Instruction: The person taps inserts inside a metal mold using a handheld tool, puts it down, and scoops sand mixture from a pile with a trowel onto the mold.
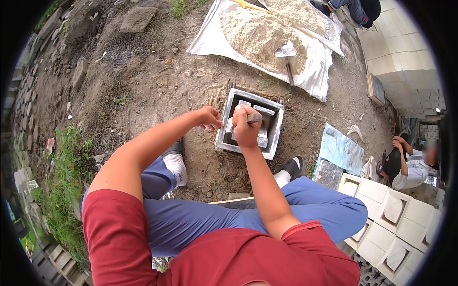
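A square metal mould box (221, 138) sits on the dirt between my feet, with grey metal blocks (263, 110) inside it. My right hand (246, 127) is over the box, closed round a wooden-handled tool (255, 118). The handle's end sticks out to the right of my fist; most of the tool's head is hidden, so its kind is unclear. My left hand (210, 118) hovers just outside the box's left rim, fingers loosely bent and apart, with nothing visible in them.
Pale sandy mix (257, 38) is heaped on a white sheet (210, 35) beyond the box, with a flat-bladed scraper (286, 49) resting on it. Pale moulded blocks (374, 195) stand at lower right, near a blue sheet (341, 148). Another person (412, 167) sits at right; someone's leg (353, 9) shows at top.
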Tool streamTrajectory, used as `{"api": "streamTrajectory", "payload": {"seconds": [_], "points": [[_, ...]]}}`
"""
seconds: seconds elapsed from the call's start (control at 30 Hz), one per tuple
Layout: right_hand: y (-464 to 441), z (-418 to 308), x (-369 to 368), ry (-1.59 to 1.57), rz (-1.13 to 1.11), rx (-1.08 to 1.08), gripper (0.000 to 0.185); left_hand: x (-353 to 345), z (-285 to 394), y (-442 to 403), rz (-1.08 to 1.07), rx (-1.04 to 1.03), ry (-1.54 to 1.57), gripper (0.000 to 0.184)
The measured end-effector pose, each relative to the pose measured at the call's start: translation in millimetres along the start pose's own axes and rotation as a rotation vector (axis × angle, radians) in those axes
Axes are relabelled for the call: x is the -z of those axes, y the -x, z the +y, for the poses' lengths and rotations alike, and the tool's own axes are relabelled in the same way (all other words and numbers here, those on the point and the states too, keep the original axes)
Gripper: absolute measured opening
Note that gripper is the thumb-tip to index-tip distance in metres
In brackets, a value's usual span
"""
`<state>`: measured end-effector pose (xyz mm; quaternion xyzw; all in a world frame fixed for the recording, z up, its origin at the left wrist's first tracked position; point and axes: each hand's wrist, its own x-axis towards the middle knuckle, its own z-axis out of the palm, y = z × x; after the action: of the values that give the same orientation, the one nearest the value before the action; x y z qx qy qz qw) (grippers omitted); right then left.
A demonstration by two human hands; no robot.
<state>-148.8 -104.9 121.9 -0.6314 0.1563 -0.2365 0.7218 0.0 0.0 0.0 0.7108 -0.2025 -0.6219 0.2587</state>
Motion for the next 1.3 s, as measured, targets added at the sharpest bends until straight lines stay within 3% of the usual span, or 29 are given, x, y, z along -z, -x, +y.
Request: {"api": "streamTrajectory", "payload": {"seconds": [0.1,0.17,0.3,0.4,0.5,0.57,0.63,0.67,0.97,1.1,1.17,1.3], "points": [[35.1,30.8,17.5,0.348,-0.007,0.139,0.04,-26.1,12.2,-1.7,-0.043,-0.012,0.029,0.032],[22.1,38.6,15.4,0.397,-0.066,0.217,0.038,-4.6,19.7,-8.7,-0.036,-0.045,0.053,0.031],[9.8,44.3,3.1,0.297,-0.047,0.161,0.038,-2.2,7.4,1.1,-0.109,-0.015,0.208,0.024],[7.4,27.4,6.9,0.037,0.046,0.037,0.039,-6.9,3.4,2.7,-0.131,-0.015,0.302,0.02],[12.0,7.2,1.7,0.097,0.041,0.073,0.039,-10.1,-3.8,0.2,-0.17,-0.029,0.396,0.017],[21.7,33.1,6.4,0.269,-0.004,0.092,0.04,-10.9,-8.3,-2.9,-0.19,-0.048,0.442,0.015],[29.4,37.2,3.3,0.351,-0.061,0.237,0.038,-12.0,-15.4,-5.3,-0.206,-0.082,0.551,0.014],[29.5,42.1,1.4,0.318,-0.072,0.145,0.036,-11.4,-18.7,-8.9,-0.215,-0.074,0.543,0.017],[10.2,8.0,5.8,0.134,0.01,0.071,0.039,-19.5,-12.7,4.2,-0.133,-0.112,0.616,0.021],[25.2,56.1,12.9,0.268,-0.031,0.123,0.042,-18.6,-12.4,5.8,-0.128,-0.132,0.556,0.019],[29.5,52.3,15.3,0.383,-0.033,0.148,0.033,-18.9,-16.2,1.3,-0.134,-0.168,0.57,0.019],[18.0,54.4,21.9,0.21,-0.02,0.053,0.033,-18.9,-7.2,9.1,-0.085,-0.138,0.532,0.02]]}}
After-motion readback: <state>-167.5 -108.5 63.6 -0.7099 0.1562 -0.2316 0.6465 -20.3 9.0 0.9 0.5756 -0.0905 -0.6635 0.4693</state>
